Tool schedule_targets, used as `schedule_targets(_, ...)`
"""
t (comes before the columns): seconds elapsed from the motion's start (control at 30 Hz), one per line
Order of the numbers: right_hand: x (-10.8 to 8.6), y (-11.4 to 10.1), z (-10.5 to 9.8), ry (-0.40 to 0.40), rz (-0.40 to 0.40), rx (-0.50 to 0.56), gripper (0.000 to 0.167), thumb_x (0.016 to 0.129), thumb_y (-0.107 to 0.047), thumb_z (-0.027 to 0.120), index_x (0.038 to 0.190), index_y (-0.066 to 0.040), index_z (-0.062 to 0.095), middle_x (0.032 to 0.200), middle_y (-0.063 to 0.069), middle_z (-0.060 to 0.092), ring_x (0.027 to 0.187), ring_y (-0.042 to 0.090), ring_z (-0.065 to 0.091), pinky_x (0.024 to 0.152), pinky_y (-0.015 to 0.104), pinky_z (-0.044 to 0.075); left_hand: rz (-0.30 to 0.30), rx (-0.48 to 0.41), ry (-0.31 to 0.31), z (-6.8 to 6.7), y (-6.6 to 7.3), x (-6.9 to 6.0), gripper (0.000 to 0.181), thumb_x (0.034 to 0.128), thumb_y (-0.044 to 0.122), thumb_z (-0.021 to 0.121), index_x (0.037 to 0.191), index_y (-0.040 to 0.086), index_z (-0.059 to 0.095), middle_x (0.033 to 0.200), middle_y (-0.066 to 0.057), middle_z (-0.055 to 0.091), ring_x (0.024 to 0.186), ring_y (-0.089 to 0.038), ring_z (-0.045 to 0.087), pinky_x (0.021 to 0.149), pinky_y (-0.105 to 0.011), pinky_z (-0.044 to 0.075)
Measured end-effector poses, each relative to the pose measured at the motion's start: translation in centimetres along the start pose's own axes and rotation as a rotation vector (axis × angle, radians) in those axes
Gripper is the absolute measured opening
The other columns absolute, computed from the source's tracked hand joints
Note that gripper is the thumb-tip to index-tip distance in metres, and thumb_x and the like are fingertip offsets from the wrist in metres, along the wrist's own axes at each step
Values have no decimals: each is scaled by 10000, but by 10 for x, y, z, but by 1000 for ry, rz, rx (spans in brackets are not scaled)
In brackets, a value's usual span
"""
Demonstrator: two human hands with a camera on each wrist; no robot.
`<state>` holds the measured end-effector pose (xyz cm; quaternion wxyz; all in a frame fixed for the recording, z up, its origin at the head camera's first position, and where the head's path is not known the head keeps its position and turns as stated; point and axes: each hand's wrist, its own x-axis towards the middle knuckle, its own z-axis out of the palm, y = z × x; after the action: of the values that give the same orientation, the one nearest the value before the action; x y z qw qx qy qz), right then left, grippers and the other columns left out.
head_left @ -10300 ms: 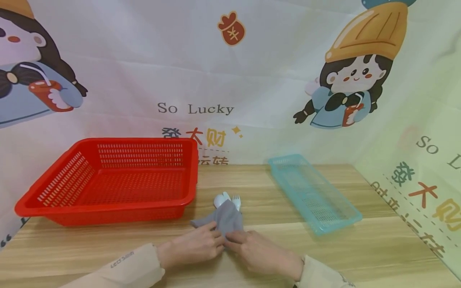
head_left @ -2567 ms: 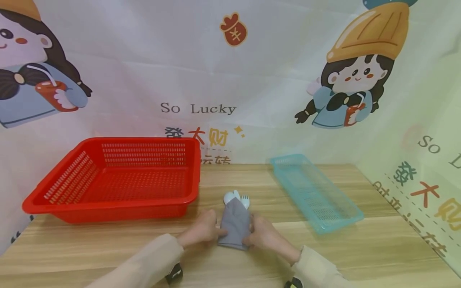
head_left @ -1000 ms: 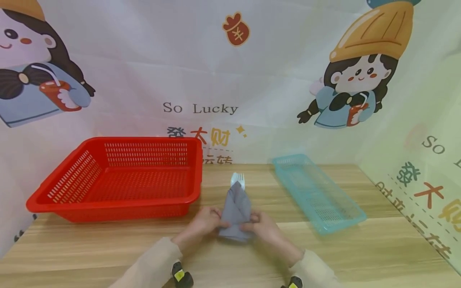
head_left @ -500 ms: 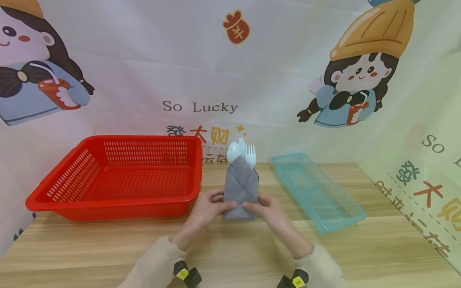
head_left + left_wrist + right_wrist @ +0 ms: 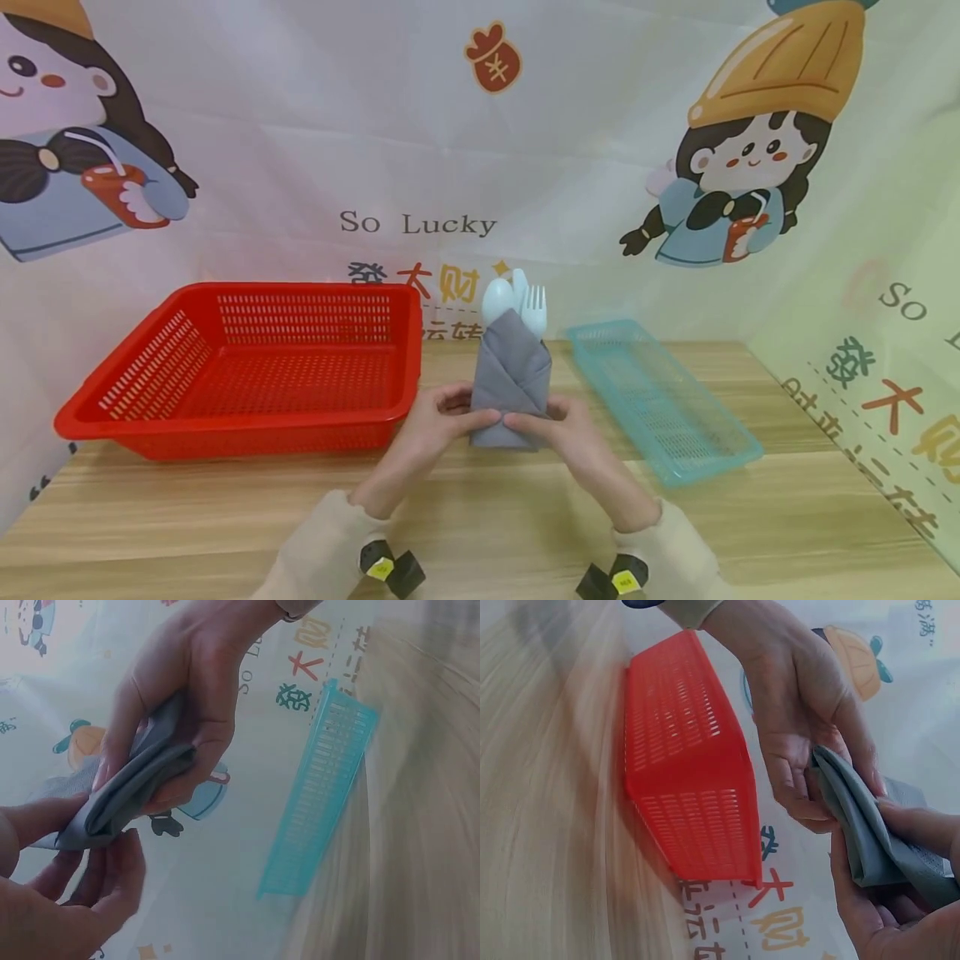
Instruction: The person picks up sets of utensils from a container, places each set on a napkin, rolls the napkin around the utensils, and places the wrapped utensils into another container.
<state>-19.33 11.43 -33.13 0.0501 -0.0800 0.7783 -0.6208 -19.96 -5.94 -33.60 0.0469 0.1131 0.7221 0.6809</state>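
A grey cloth napkin [image 5: 512, 375], folded into a pouch, is held upright above the table between both hands. From its top stick out a white spoon [image 5: 498, 300], a knife [image 5: 519, 287] and a fork [image 5: 534, 310]; their handles are hidden in the cloth. My left hand [image 5: 438, 425] grips the pouch's left lower edge, thumb across the front and fingers behind. On the opposite edge my right hand [image 5: 573, 433] pinches it the same way. Both wrist views show the napkin's folded layers [image 5: 124, 787] at the bottom end, clasped by thumbs and fingers.
A red plastic basket [image 5: 247, 429] stands on the wooden table [image 5: 480, 533] at the left. To the right lies a narrow light-blue basket [image 5: 667, 408], set at a slant. A printed cloth backdrop [image 5: 420, 150] rises behind the table.
Ten seconds ago both hands were folding the napkin on the table around the cutlery. In the last second they have raised the pouch and tilted it upright, then moved it slightly up and right.
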Motion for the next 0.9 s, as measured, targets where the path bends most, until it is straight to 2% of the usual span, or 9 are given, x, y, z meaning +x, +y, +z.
schedule_targets(0.13,0,-1,-3,-44,-12,-15,295,767,-189,677,977,15,642,931,54,662,884,133,563,823,308,415,-20,-19,-104,-2,-1,-2,388,804,149,655,1145,-17,574,1086,-121,618,922,-148,580,849,-299,451)
schedule_targets(0.23,0,-2,-5,-90,-34,-23,308,771,-190,673,977,35,636,904,53,665,859,133,570,811,309,421,-51,-164,-210,-2,-5,-2,411,847,125,597,1178,-100,504,1045,-96,628,886,-111,578,836,-284,455)
schedule_targets(0.33,-1,-2,-6,-141,-71,-29,316,780,-180,662,981,60,627,887,71,668,832,137,580,795,315,432,-107,-344,-290,0,-10,0,435,870,97,556,1208,-144,427,1013,-47,615,899,-117,577,856,-312,456)
schedule_targets(0.43,-1,-1,-5,-175,-105,-34,310,785,-164,652,982,74,626,890,93,668,827,140,582,790,319,435,-123,-413,-327,2,-14,1,441,865,105,565,1210,-122,411,1004,-3,589,938,-128,560,899,-335,428)
schedule_targets(0.57,0,1,-4,-178,-109,-25,294,786,-134,647,988,80,625,884,95,671,816,127,586,784,310,440,-106,-427,-328,5,-17,1,447,860,141,582,1214,-70,410,1016,19,568,950,-122,547,916,-325,414)
schedule_targets(0.7,0,1,-2,-139,-102,-38,290,778,-137,661,986,63,632,890,107,673,805,126,596,775,303,449,-78,-443,-287,8,-18,0,343,875,108,551,1165,-49,453,982,35,572,919,-102,558,876,-289,439)
schedule_targets(0.9,-4,-3,3,43,-118,-138,244,754,-129,696,931,19,618,862,80,646,769,120,572,702,286,478,-77,-444,-179,8,-14,-2,235,899,59,481,1115,-34,472,936,59,575,877,-73,562,815,-245,457)
